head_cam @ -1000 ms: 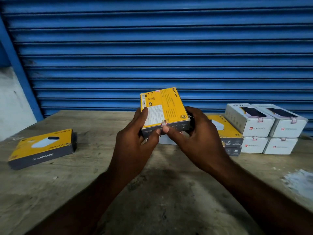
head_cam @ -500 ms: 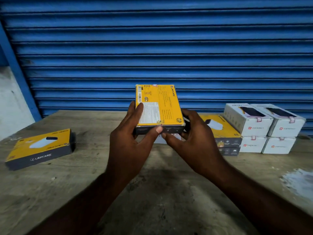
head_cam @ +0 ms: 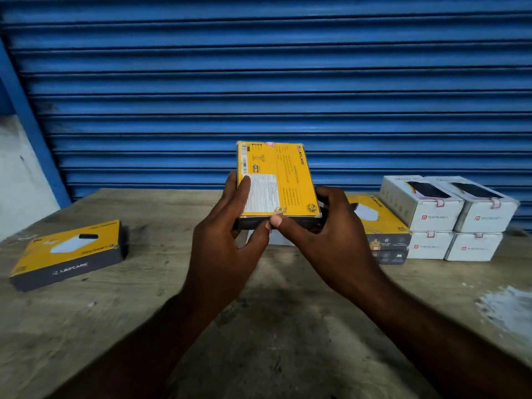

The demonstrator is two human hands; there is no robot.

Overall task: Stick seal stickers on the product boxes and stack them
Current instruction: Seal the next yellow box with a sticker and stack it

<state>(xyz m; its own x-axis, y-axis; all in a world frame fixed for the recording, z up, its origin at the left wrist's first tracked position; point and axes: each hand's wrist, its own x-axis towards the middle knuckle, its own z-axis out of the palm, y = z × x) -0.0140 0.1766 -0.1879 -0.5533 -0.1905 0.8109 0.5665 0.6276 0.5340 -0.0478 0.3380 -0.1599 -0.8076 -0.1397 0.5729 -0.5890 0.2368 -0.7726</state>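
A blue roller shutter (head_cam: 259, 82) stands behind a worn wooden worktop (head_cam: 144, 312). Above the middle of the worktop, both hands grasp a yellow Lapcare box (head_cam: 285, 180), its printed back tilted toward the camera. The left hand (head_cam: 227, 246) curls round the box's left side. The right hand (head_cam: 331, 240) grips the right side, its thumb pressing a small seal sticker (head_cam: 279, 210) at the near edge. Another yellow box (head_cam: 66, 251) lies flat on the left. On the right sits a stack of yellow boxes (head_cam: 380, 223), just beside white boxes (head_cam: 449, 217) stacked two high.
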